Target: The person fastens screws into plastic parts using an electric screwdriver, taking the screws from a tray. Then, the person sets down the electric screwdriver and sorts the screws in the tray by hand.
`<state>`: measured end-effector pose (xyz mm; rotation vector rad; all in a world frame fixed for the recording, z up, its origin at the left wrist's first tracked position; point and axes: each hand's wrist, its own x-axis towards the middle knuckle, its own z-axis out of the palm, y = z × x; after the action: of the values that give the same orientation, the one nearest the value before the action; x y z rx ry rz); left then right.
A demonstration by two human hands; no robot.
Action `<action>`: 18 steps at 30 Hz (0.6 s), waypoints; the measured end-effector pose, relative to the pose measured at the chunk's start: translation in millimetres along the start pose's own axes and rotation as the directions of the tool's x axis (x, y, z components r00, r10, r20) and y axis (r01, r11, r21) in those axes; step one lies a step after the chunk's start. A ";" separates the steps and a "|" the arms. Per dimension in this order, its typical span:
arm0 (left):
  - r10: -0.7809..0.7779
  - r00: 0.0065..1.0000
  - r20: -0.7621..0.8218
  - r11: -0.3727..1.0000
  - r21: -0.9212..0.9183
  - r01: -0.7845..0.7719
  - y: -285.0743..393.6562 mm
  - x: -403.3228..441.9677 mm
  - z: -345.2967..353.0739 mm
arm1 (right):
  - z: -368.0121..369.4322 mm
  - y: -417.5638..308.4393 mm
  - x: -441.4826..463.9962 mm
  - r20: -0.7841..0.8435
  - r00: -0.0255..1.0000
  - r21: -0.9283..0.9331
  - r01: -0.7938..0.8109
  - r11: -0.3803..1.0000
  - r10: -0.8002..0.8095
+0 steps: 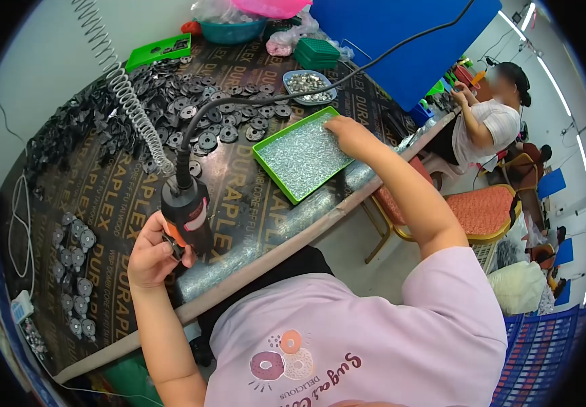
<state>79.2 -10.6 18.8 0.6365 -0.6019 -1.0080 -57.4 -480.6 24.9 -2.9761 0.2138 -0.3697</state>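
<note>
My left hand [152, 252] is closed, with thumb and fingertips pinching a small dark part [178, 251]; its shape is partly hidden. Right beside those fingers hangs a black-and-orange electric screwdriver [187, 209] with a thick black cord, under a coiled spring [130, 98]. My right hand [352, 138] reaches over the far right edge of a green tray [281, 182]. Its bent fingers touch the small silvery metal pieces [303, 152] that cover the tray floor; whatever lies between the fingertips is too small to make out.
Black round parts [208, 140] lie in a wide heap behind the tray, and more [76, 258] line the left side. A bowl of metal pieces [308, 86], a green tray [160, 51] and stacked green baskets [315, 52] stand farther back. A co-worker [489, 122] sits at right.
</note>
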 end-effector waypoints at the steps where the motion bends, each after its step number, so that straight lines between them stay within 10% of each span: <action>1: 0.003 1.000 -0.001 1.000 -0.011 -0.003 0.1 -0.3 0.4 | -11.3 -7.7 -5.7 0.143 0.985 -0.062 -0.087 0.994 0.095; 5: -0.024 1.000 0.011 0.999 -0.024 0.024 0.3 2.2 4.8 | -21.5 -26.9 -33.3 0.216 0.942 -0.046 -0.254 0.966 0.257; 13: -0.068 0.998 0.017 0.997 -0.020 0.068 -2.0 1.0 2.2 | 5.0 -23.1 -8.5 -0.114 0.993 0.163 -0.006 0.987 0.025; 18: -0.043 0.999 0.030 0.998 -0.037 0.044 -1.8 3.5 4.7 | -0.2 -22.5 -26.1 0.039 0.997 0.061 -0.068 0.996 0.065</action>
<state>76.2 -15.4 21.2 0.6047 -0.5955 -1.0686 -79.8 -454.5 22.4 -2.9034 0.2912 -0.3075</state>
